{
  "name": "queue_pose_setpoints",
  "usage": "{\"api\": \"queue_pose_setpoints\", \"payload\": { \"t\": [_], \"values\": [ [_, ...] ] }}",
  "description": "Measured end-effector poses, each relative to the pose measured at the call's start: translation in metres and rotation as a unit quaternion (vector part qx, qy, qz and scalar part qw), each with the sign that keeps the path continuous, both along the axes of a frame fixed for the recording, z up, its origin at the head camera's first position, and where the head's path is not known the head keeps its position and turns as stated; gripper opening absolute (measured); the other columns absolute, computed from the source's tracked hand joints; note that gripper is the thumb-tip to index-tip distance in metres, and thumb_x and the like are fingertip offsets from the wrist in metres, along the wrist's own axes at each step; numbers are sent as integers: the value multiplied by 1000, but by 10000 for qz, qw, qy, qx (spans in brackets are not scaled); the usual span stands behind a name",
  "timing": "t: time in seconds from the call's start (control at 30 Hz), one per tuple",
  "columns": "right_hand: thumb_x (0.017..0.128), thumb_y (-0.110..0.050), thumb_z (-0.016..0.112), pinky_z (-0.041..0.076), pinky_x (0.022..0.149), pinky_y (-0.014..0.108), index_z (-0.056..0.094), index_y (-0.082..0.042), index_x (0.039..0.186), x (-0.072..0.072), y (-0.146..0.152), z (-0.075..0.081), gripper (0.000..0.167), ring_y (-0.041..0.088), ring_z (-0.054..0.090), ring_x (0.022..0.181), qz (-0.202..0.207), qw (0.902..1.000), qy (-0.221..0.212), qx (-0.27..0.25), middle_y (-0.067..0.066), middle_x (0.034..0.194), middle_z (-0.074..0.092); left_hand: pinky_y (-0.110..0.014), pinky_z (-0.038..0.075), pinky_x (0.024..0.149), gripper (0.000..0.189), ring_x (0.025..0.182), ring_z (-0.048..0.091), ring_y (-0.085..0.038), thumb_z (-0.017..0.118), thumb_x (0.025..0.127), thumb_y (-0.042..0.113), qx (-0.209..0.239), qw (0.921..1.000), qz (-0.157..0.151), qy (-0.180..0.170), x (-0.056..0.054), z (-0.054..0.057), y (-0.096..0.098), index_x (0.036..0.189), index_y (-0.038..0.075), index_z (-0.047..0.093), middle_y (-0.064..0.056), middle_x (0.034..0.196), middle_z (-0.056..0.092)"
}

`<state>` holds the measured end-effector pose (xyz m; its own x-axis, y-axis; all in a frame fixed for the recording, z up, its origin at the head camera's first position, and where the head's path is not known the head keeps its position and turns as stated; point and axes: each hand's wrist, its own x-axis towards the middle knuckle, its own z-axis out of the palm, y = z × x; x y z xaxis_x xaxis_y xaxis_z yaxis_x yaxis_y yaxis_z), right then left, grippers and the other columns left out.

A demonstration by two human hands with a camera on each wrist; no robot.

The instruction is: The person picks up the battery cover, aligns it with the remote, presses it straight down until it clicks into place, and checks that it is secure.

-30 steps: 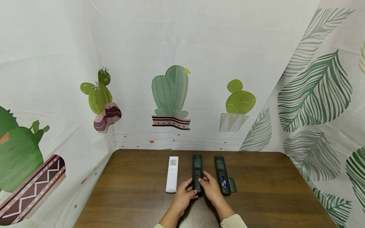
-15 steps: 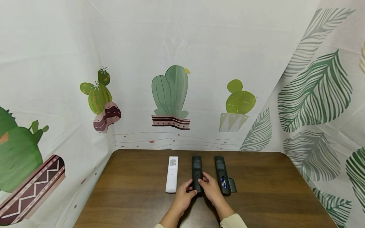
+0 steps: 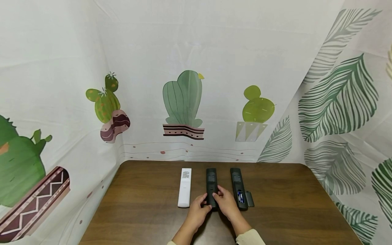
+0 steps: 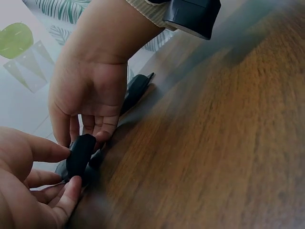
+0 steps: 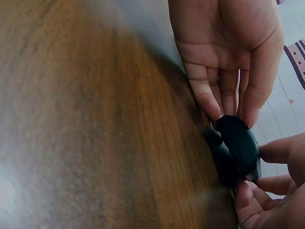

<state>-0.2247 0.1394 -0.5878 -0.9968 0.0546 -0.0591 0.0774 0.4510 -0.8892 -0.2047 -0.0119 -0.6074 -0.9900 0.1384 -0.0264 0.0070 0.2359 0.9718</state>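
Centrally, L hand (image 3: pixel 197 210) & R hand (image 3: pixel 227 203) pinch black remote (image 3: pixel 211 180) w/ curled fingers, one each side of its near end, prob. to steady it; it's btwn white remote (image 3: pixel 184 189) & uncovered remote (image 3: pixel 237 180).

Two black remotes (image 3: pixel 211 181) (image 3: pixel 237 180), one white remote (image 3: pixel 184 190), one cover (image 3: pixel 249 199), one table (image 3: pixel 137 204)
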Motion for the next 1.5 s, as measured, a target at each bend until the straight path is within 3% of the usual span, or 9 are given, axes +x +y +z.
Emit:
{"api": "queue_pose_setpoints", "payload": {
  "t": [0.27, 0.63, 1.17, 1.3, 1.5],
  "values": [
    [96, -18, 65, 53, 88, 47, 51, 10, 140, 0, -1, 0, 55, 29, 62, 100, 5, 9993, 112, 359, 22, 112, 63, -37, 50, 97, 58, 116, 59, -28, 73, 85, 5, 47, 10000, 43, 74, 2, -2, 0, 140, -6, 55, -18, 138, 58],
    [96, -19, 65, 51, 93, 49, 51, 8, 142, -1, -2, -4, 55, 28, 60, 102, -26, 9991, 68, 415, 19, 113, 61, -20, 52, 88, 58, 118, 58, -25, 72, 86, 4, 43, 9998, 187, 25, 1, -10, 2, 141, -3, 55, -15, 141, 58],
    [94, -18, 67, 50, 84, 37, 55, 7, 139, 3, -2, -3, 53, 24, 59, 98, -36, 9990, 108, 424, 17, 114, 60, -17, 51, 79, 58, 119, 57, -31, 71, 83, -3, 499, 9985, 200, 118, 5, -9, 1, 139, -6, 55, -20, 142, 55],
    [94, -19, 67, 50, 82, 34, 56, 7, 138, 4, -2, -2, 52, 22, 59, 96, -65, 9988, 101, 474, 17, 113, 60, -16, 51, 80, 58, 121, 56, -31, 70, 84, -3, 440, 9988, 177, 115, 5, -8, 2, 139, -8, 54, -20, 143, 55],
    [93, -19, 68, 49, 78, 31, 57, 8, 135, 4, -1, -4, 51, 21, 59, 94, -92, 9986, 147, 508, 17, 113, 60, -24, 52, 92, 56, 121, 57, -30, 69, 85, -1, 150, 9996, 209, 124, 3, -7, 4, 139, -8, 55, -18, 143, 56]
  ]
}}
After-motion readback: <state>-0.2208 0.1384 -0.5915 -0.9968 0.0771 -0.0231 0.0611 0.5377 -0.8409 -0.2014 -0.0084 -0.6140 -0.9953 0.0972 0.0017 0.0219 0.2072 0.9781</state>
